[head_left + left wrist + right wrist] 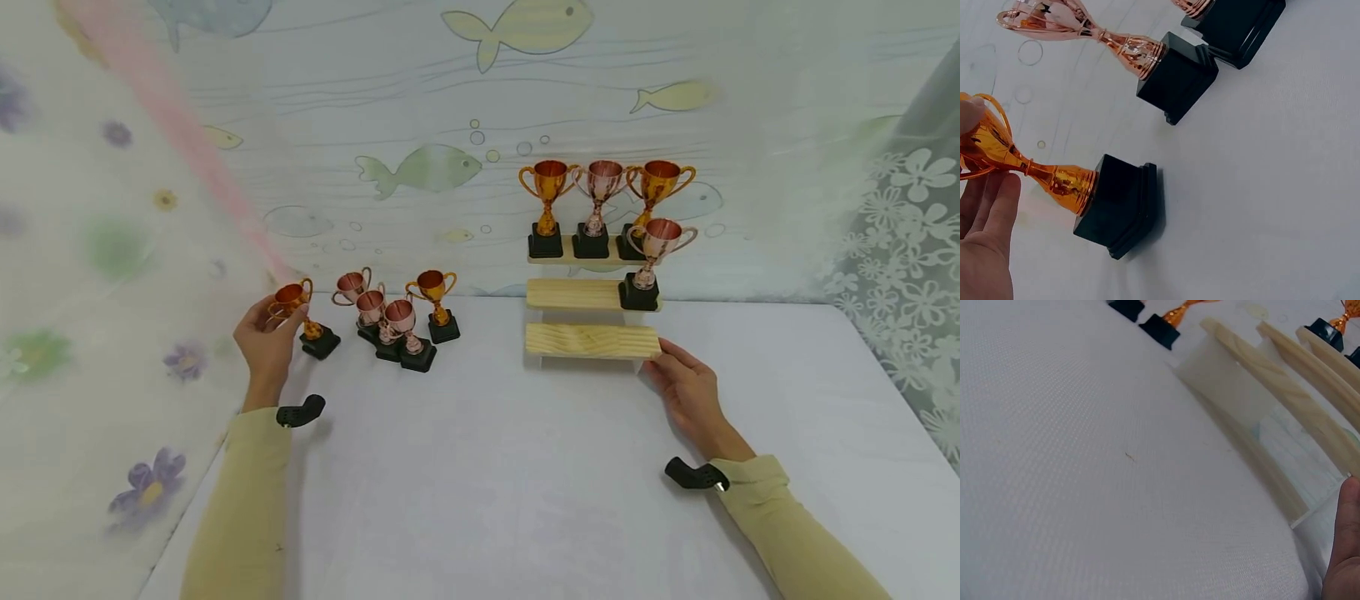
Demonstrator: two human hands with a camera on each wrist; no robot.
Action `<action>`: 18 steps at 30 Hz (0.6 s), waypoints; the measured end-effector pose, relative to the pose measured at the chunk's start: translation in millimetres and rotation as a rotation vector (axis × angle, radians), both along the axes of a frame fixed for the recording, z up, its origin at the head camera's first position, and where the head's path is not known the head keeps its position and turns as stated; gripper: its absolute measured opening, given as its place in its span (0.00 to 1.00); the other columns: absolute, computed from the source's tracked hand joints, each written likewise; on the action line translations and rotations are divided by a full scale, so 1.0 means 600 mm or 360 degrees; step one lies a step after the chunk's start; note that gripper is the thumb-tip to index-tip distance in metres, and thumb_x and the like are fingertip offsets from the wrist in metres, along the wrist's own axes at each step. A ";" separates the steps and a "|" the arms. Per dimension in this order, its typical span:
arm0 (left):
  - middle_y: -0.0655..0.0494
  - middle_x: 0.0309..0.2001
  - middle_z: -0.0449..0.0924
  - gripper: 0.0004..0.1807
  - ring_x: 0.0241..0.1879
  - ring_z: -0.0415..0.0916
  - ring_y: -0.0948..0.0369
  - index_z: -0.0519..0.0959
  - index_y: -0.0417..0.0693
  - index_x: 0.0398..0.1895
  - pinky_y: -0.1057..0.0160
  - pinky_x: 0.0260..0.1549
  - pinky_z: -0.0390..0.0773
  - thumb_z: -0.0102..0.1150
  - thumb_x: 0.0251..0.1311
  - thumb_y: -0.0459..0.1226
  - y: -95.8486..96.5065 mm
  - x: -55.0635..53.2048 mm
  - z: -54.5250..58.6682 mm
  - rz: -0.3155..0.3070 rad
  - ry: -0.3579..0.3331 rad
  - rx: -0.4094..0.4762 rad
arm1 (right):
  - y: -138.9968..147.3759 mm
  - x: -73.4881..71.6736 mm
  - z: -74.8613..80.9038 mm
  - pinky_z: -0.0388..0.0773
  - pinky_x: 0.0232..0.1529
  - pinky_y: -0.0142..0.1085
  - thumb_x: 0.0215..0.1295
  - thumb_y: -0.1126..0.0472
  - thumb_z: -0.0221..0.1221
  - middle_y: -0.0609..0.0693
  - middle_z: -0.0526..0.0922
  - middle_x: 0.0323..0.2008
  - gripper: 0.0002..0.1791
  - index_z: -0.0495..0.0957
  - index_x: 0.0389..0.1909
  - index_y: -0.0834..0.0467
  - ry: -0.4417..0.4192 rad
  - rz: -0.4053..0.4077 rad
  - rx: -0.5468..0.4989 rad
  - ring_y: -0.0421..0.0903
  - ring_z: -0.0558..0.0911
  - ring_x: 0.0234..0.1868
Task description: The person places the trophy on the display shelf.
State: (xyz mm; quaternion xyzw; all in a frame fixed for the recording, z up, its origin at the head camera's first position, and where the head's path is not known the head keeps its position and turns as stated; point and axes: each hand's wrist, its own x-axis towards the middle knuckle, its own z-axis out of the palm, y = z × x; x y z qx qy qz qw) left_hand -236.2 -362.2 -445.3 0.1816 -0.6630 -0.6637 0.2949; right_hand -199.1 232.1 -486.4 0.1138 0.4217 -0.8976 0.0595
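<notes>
My left hand grips a gold trophy by its cup at the table's left. The trophy leans, its black base at the tabletop; in the left wrist view its stem and base show below the fingers. My right hand holds the right end of the lowest step of a three-step wooden display stand, thumb against the board's end. Three trophies line the top step: a gold one, a rose-gold one and another gold one. A rose-gold trophy stands at the middle step's right end.
Right of my left hand, several rose-gold trophies stand bunched together, with a gold trophy beside them. A white cloth covers the table. Behind it hangs a fish-patterned curtain; lace hangs at the right.
</notes>
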 end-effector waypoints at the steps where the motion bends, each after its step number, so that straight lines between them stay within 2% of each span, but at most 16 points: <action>1: 0.59 0.45 0.80 0.27 0.43 0.80 0.63 0.82 0.42 0.57 0.80 0.38 0.82 0.78 0.51 0.32 -0.001 0.002 0.001 -0.0004 0.0004 0.0003 | 0.000 -0.001 -0.001 0.85 0.49 0.28 0.69 0.74 0.59 0.47 0.88 0.43 0.12 0.86 0.43 0.55 -0.0001 0.0004 0.0000 0.39 0.87 0.44; 12: 0.61 0.46 0.81 0.27 0.44 0.81 0.65 0.81 0.42 0.57 0.81 0.41 0.80 0.77 0.53 0.34 -0.015 0.041 0.022 -0.0077 -0.0079 -0.0179 | 0.000 -0.002 -0.002 0.85 0.48 0.29 0.70 0.75 0.58 0.47 0.88 0.42 0.13 0.87 0.41 0.56 -0.0006 0.0002 -0.0045 0.39 0.88 0.43; 18: 0.59 0.43 0.83 0.24 0.41 0.82 0.65 0.83 0.39 0.54 0.80 0.41 0.82 0.76 0.52 0.28 -0.017 0.075 0.033 -0.0195 0.0048 -0.0239 | 0.001 -0.003 0.001 0.85 0.48 0.29 0.70 0.75 0.57 0.48 0.88 0.41 0.13 0.87 0.41 0.57 0.0001 0.0000 -0.0079 0.40 0.88 0.43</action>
